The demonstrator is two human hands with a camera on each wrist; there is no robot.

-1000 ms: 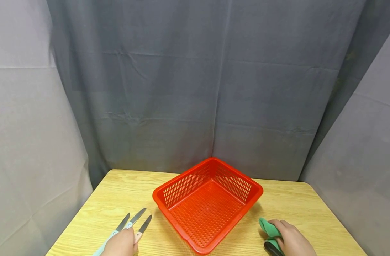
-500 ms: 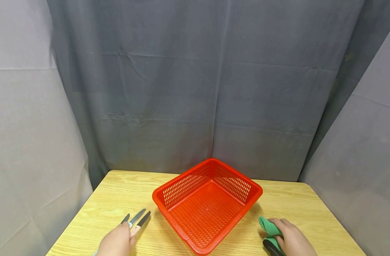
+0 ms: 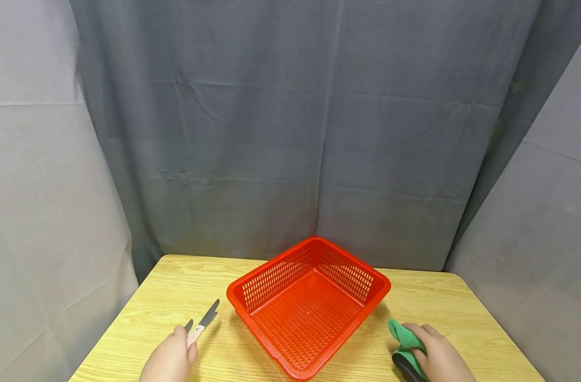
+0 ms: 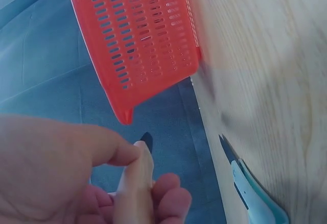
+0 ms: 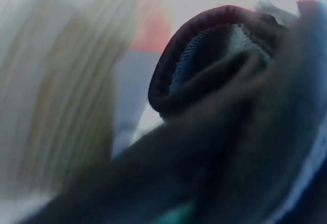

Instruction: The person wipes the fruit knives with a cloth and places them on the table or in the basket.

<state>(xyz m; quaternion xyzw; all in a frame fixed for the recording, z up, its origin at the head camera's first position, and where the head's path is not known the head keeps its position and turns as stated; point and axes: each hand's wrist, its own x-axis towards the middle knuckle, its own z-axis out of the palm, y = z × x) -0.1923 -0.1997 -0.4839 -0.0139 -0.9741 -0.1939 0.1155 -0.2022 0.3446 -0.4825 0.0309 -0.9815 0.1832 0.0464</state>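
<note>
My left hand (image 3: 167,355) holds a knife (image 3: 195,334) by its cream handle, blade angled up toward the basket. In the left wrist view thumb and fingers close round that handle (image 4: 134,188), and only a short stretch of dark blade shows past it. Below, two knives (image 4: 253,198) with pale blue and teal handles lie together on the table; in the head view the left hand mostly covers them. At the right, my right hand (image 3: 440,353) grips a bunched green and black fabric item (image 3: 405,339). Dark folded cloth with a bound edge (image 5: 163,81) fills much of the right wrist view.
A red perforated plastic basket (image 3: 309,313) stands between the hands, turned cornerwise on the wooden table (image 3: 195,270). Nothing shows inside it. Grey cloth (image 3: 252,132) hangs behind the table, with pale cloth panels at both sides.
My left hand has lifted the cream-handled knife away from the other two, whose blades are now mostly hidden behind the hand. The right hand has barely shifted, still gripping the fabric item.
</note>
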